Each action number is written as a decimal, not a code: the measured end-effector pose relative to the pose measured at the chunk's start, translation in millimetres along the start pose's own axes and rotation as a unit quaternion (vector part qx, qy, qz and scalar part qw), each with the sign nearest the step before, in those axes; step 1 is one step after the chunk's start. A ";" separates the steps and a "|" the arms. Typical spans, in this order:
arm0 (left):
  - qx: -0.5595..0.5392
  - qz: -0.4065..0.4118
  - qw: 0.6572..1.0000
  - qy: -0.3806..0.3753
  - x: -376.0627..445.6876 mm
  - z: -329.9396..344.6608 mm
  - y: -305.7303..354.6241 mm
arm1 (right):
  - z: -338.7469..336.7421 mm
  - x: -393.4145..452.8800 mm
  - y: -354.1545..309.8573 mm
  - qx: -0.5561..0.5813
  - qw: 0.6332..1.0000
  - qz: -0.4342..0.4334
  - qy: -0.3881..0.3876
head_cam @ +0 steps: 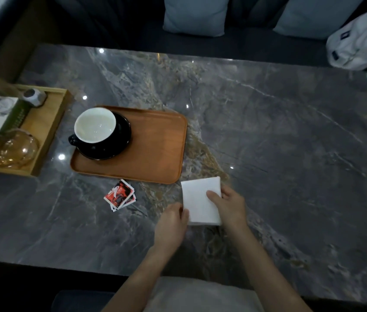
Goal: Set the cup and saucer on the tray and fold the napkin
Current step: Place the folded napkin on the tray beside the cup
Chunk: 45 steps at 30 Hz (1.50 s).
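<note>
A black cup point(95, 128) with a white inside stands on a black saucer point(119, 145), at the left end of a brown wooden tray point(155, 149). A white napkin point(197, 197), folded into a square, lies on the marble table just right of the tray's near corner. My right hand point(227, 203) rests on the napkin's right side, thumb pressing on top. My left hand point(171, 221) pinches the napkin's lower left edge.
Red and white sachets point(120, 194) lie in front of the tray. A lighter wooden tray point(47, 131) at the left holds a tissue box, a glass jar and a small grey pot. Cushions and a white bag point(362, 43) sit on the sofa behind.
</note>
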State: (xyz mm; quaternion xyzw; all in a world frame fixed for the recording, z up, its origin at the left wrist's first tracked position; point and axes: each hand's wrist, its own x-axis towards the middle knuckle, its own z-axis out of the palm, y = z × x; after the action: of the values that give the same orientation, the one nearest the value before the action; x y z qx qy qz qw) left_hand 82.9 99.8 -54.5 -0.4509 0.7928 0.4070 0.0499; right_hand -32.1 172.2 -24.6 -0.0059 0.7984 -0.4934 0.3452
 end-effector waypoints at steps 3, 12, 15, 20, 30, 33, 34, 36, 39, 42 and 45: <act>-0.074 -0.073 0.991 -0.083 14.6 -28.7 6.3 | 5.9 -9.0 -21.6 -0.010 0.999 -0.019 -0.036; -0.502 -0.140 0.843 -0.133 87.3 -130.2 8.2 | 59.7 15.6 -103.5 0.094 0.993 -0.047 -0.061; -0.436 -0.099 0.892 -0.065 110.7 -152.0 5.4 | 78.3 40.9 -113.2 0.096 0.993 -0.045 -0.055; -0.310 -0.055 0.949 0.011 148.1 -159.4 7.7 | 101.2 88.3 -112.8 0.019 0.999 -0.046 -0.007; -0.024 -0.003 0.996 0.086 200.4 -148.7 13.5 | 131.2 143.3 -116.3 -0.267 0.960 -0.064 0.052; 0.009 0.014 0.996 0.092 208.2 -142.5 13.6 | 135.6 148.2 -116.9 -0.310 0.944 -0.087 0.074; 0.023 0.020 0.995 0.098 209.7 -141.4 13.8 | 136.6 147.6 -118.2 -0.329 0.936 -0.095 0.082; 0.062 0.040 0.992 0.100 212.1 -139.2 13.6 | 139.2 146.3 -119.5 -0.371 0.918 -0.105 0.097; 0.116 0.048 0.990 0.069 212.8 -137.5 15.0 | 141.8 143.6 -119.8 -0.418 0.894 -0.116 0.110; 0.143 0.040 0.988 0.043 214.6 -139.0 16.2 | 141.9 141.8 -118.0 -0.418 0.893 -0.129 0.103; 0.152 0.050 0.987 0.031 216.1 -142.2 18.2 | 137.0 139.8 -119.4 -0.399 0.906 -0.121 0.076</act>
State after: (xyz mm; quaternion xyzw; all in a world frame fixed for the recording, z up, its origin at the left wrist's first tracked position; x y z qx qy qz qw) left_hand -17.1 -139.3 -45.6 -0.4107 0.8679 0.2699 0.0727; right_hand -101.8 -45.5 -44.0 -0.2026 0.9454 -0.1704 0.1900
